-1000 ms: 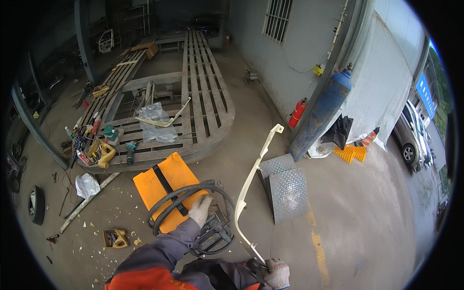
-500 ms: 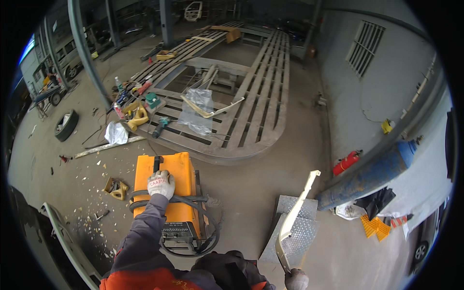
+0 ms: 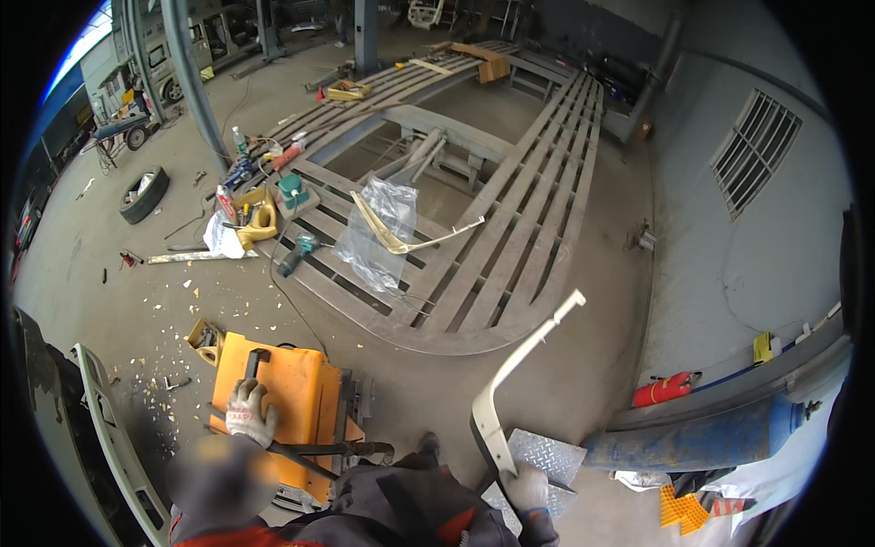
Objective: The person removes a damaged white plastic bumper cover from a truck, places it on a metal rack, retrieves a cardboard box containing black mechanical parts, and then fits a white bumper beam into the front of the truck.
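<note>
At the lower left, my gloved left hand (image 3: pixel 251 412) is closed on the black carry handle (image 3: pixel 257 362) of a boxy orange machine (image 3: pixel 296 392). Thick black cable (image 3: pixel 314 449) wraps round the machine, partly hidden by my arm. My right hand (image 3: pixel 527 488), also gloved, grips the lower end of a long cream trim strip (image 3: pixel 494 394), which is bent and narrows toward its far tip. The strip is held up, slanting away to the right. Beneath that hand lies a grey tread plate (image 3: pixel 549 453). A similar cream strip (image 3: pixel 392 239) rests on clear plastic film (image 3: pixel 375 264) ahead.
A large slatted metal platform (image 3: pixel 465 319) stands ahead. On its left corner are a drill (image 3: pixel 298 254), a green tool (image 3: pixel 291 189) and a yellow holder (image 3: pixel 262 221). A blue gas cylinder (image 3: pixel 688 448) and red extinguisher (image 3: pixel 663 389) lie by the right wall. Chips litter the floor at left.
My right hand has come up and inward with the cream strip, which now reaches farther forward. The orange machine appears lower and farther left, with my left hand still on it. The view has shifted.
</note>
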A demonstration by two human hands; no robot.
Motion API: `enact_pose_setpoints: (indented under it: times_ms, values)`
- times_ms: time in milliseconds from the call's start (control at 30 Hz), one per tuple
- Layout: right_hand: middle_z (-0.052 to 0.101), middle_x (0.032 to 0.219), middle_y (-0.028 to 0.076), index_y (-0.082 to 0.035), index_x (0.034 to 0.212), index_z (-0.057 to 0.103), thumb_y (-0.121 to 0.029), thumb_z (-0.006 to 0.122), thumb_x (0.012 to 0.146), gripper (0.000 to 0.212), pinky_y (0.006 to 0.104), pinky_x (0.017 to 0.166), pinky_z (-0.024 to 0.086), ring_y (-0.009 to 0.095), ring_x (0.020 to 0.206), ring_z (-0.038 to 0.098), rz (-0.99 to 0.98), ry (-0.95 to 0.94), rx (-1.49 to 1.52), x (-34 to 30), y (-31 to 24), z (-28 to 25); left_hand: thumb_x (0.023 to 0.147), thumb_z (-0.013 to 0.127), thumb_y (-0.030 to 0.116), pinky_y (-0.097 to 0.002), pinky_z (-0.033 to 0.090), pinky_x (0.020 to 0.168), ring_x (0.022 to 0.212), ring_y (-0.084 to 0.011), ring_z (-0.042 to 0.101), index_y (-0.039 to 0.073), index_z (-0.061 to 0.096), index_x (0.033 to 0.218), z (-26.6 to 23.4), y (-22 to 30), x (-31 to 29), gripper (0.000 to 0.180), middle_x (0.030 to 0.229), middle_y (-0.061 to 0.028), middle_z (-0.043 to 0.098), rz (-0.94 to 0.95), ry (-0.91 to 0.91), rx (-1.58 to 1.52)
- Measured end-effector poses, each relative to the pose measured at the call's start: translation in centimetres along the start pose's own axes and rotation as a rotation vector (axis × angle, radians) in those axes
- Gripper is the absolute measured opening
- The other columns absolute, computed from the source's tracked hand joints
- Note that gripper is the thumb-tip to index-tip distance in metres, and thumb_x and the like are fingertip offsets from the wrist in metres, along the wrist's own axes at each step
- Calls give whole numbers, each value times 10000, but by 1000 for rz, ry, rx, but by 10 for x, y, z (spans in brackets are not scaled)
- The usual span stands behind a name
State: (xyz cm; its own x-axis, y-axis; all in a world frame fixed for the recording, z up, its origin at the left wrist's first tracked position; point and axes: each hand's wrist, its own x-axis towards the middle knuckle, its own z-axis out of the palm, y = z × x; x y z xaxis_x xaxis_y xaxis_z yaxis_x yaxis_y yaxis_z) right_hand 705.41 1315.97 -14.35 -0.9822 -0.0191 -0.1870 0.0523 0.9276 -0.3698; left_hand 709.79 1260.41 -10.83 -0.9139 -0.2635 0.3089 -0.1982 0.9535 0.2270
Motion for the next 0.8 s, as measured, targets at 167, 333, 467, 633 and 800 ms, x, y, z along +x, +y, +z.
enact_pose_setpoints:
  times_ms: [167,333,467,633,800]
  values:
    - [708,841,210,-52,848,701,-412,639,823,366,517,778,548,414,823,693,-94,25,-59,129,1,-19,852,690,292,-512,449,1045,1295,-390,507,72,559,1332,19,-25,-14,544,1396,-176,546,-58,-110,154]
    - [719,902,234,-54,942,726,-517,613,857,484,503,787,560,412,855,705,-114,-67,-120,257,-6,-41,902,671,320,-461,476,1035,1233,-365,569,136,477,1465,7,5,4,624,1452,-111,535,-247,-174,231]
    - [727,948,228,-65,1003,754,-624,606,859,595,504,812,557,403,898,709,-84,-157,-130,364,-4,-44,924,649,405,-492,517,962,1159,-380,614,166,512,1433,0,22,11,579,1324,-176,617,-537,-310,521]
    - [736,1012,202,-79,1048,750,-675,598,846,647,482,866,548,371,984,704,-211,-184,-75,466,4,-55,914,642,503,-489,470,1033,1227,-355,576,53,568,1319,-3,53,30,611,1348,-186,604,-752,-295,671]
    - [723,1105,191,-82,1117,718,-693,548,878,678,468,912,536,353,1068,684,-239,-312,-130,548,8,-51,865,631,641,-511,376,1122,1394,-266,430,63,475,1380,52,47,1,790,1570,-153,388,-752,-142,1108]
